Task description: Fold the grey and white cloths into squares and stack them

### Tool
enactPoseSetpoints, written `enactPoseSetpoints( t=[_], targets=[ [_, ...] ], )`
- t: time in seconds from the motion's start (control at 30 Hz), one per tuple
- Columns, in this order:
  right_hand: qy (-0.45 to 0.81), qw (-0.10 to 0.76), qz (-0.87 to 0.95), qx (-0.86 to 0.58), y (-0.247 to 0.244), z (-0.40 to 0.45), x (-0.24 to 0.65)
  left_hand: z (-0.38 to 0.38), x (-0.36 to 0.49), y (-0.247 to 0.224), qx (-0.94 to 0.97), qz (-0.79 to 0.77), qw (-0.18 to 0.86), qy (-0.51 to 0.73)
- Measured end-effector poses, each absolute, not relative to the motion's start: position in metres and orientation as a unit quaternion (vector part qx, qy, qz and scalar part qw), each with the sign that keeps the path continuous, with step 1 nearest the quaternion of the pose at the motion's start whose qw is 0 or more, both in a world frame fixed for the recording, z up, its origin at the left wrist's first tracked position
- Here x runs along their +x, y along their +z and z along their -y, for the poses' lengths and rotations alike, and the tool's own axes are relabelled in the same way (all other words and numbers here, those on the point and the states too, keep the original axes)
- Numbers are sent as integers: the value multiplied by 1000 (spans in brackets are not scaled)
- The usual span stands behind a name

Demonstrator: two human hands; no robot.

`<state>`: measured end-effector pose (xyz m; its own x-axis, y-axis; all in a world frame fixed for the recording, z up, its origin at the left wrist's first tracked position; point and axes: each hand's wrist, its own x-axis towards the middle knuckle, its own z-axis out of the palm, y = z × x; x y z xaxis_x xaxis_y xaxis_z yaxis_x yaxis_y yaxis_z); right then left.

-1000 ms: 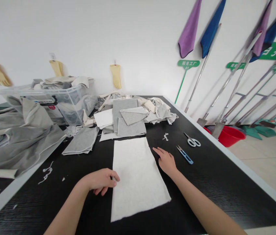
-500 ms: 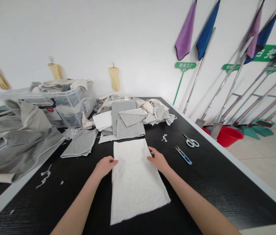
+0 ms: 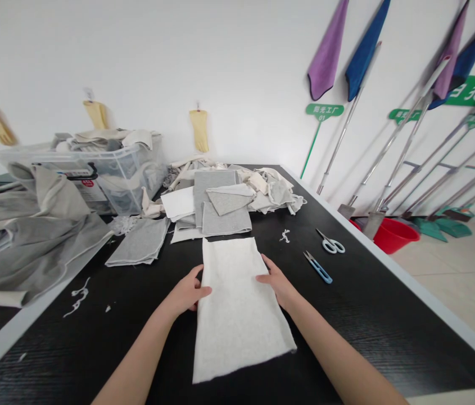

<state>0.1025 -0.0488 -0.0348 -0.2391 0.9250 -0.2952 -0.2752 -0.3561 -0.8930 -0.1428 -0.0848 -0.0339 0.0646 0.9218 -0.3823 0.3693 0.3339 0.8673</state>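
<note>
A white piece of cloth (image 3: 239, 315), roughly rectangular and wider at the near end, is spread in front of me over the black table. My left hand (image 3: 187, 289) grips its left edge, thumb on top and fingers underneath. On the opposite edge, my right hand (image 3: 277, 281) holds the cloth the same way, its thumb lying on the upper face. Just beyond the cloth's far end lies a stack of folded grey cloths (image 3: 226, 218), with a grey triangular flap on top. To the right are blue thread snips (image 3: 318, 267) and small scissors (image 3: 330, 242) with pale handles.
A clear plastic bin (image 3: 114, 169) heaped with cloth stands at the back left, behind draped grey fabric (image 3: 47, 247). One folded grey cloth (image 3: 139, 242) lies left of the stack. Scraps (image 3: 277, 194) pile up behind. A red bucket (image 3: 395, 236) stands beyond the table's right edge.
Both hands have slid slightly nearer along the cloth's edges, and my left fingers reach further under it. The cloth has shifted a little to the right at its far end.
</note>
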Motion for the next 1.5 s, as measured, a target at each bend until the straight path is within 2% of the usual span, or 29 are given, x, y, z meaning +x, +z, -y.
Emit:
enactPoseSetpoints(
  t=[0.17,0.43,0.6,0.7,0.9,1.0,1.13,1.27,1.5],
  targets=[
    [663,471,340,-473,-41,45,101,78,-144,-48,521,-670,410,335],
    [622,518,405,-425,-38,39,107,81,-144,-27,464,-564,506,458],
    [538,558,473,-418,-22,37,107,83,-142,-12,476,-538,484,501],
    [445,566,534,-443,-6,39,110,87,-142,4,519,-561,399,507],
    [213,563,650,-464,37,52,115,101,-137,52,591,-615,115,509],
    [156,546,685,-457,53,49,114,97,-140,69,594,-623,49,506],
    [195,545,686,-441,61,30,110,76,-153,75,606,-610,17,510],
    [283,521,672,-444,59,9,101,57,-164,77,594,-626,70,501],
    [309,524,656,-447,55,0,92,52,-171,83,565,-642,100,509]
  ],
)
